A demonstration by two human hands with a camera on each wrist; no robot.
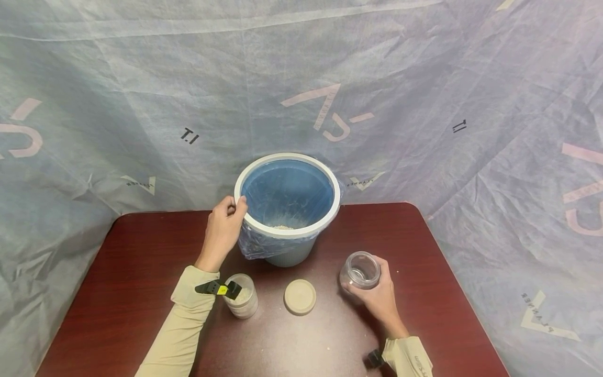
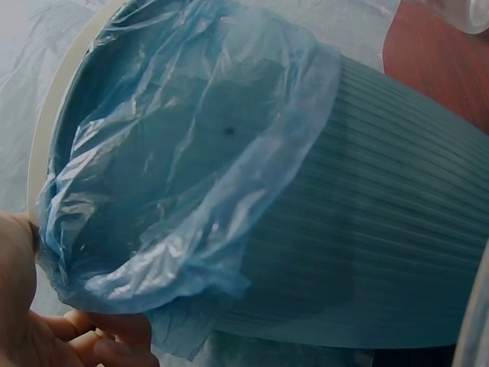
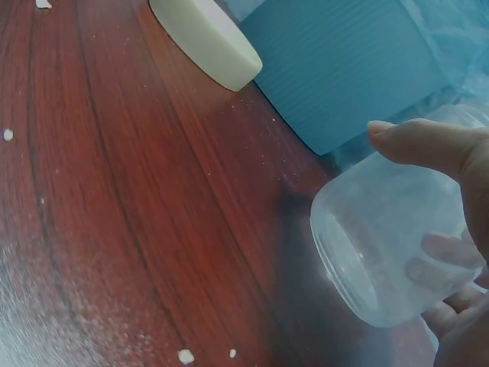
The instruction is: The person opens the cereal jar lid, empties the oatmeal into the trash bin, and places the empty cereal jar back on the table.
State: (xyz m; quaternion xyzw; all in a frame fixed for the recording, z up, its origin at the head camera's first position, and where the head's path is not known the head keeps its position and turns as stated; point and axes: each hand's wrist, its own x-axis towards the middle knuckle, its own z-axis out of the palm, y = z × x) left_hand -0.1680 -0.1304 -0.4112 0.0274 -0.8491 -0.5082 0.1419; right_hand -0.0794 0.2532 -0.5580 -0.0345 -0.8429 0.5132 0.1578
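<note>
My left hand [image 1: 223, 228] pinches the white rim of a blue-grey trash bin [image 1: 291, 254] at its left side. Over that rim hangs a clear bluish bag [image 2: 221, 245], and pale bits lie inside at the bottom. A see-through jar [image 1: 360, 270] is in my right hand [image 1: 379, 296], thumb and fingers wrapped round its side. No lid is on the jar, and nothing shows inside it. The right wrist view has the jar [image 3: 390, 237] just over the table, its contact with the wood unclear.
Before the bin lies a round cream lid [image 1: 300, 297]. Left of it stands a second clear jar [image 1: 244, 309] with pale flaky contents, close to my left wrist. White crumbs [image 3: 186, 356] dot the red-brown table [image 1: 155, 262]. Printed sheeting [image 1: 212, 78] hangs behind.
</note>
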